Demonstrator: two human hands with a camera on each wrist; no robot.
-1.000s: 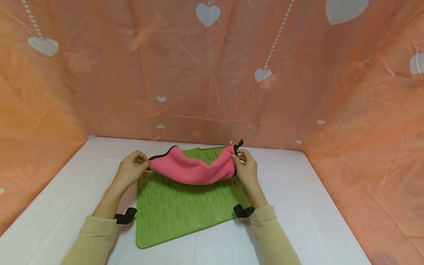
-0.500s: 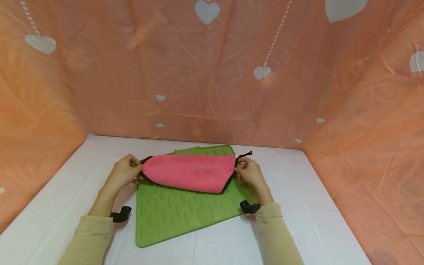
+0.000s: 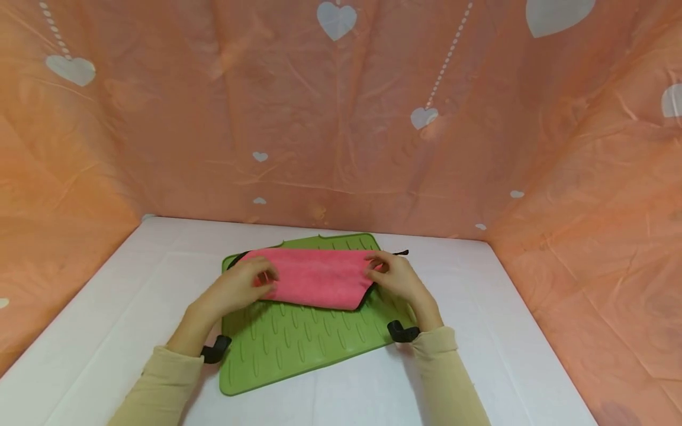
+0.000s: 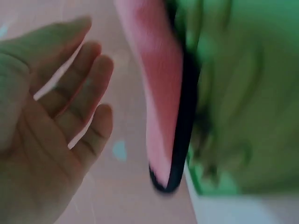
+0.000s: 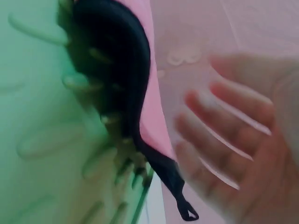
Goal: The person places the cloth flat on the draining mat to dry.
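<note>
A pink cloth (image 3: 314, 278) with black edging lies spread across the upper part of a green ridged mat (image 3: 288, 343). Over the cloth's left part is my left hand (image 3: 240, 287), fingers loosely bent with nothing between them; in the left wrist view that hand (image 4: 60, 102) is apart from the cloth (image 4: 161, 93). My right hand (image 3: 396, 278) hovers at the cloth's right end, and in the right wrist view this hand (image 5: 238, 135) is blurred, its fingers spread and holding nothing. A black loop (image 5: 188, 210) hangs off the cloth's corner.
The mat lies askew on a white-covered table (image 3: 469, 331). Orange sheeting (image 3: 341, 148) with pale hearts rises behind the table and along both sides. A black wrist mount (image 3: 215, 349) is at my left cuff, another (image 3: 403, 332) at my right.
The sagging cloth was stretched flat and laid on the mat. Both hands have let go of its ends; my left hand has moved right over it, my right hand slightly left.
</note>
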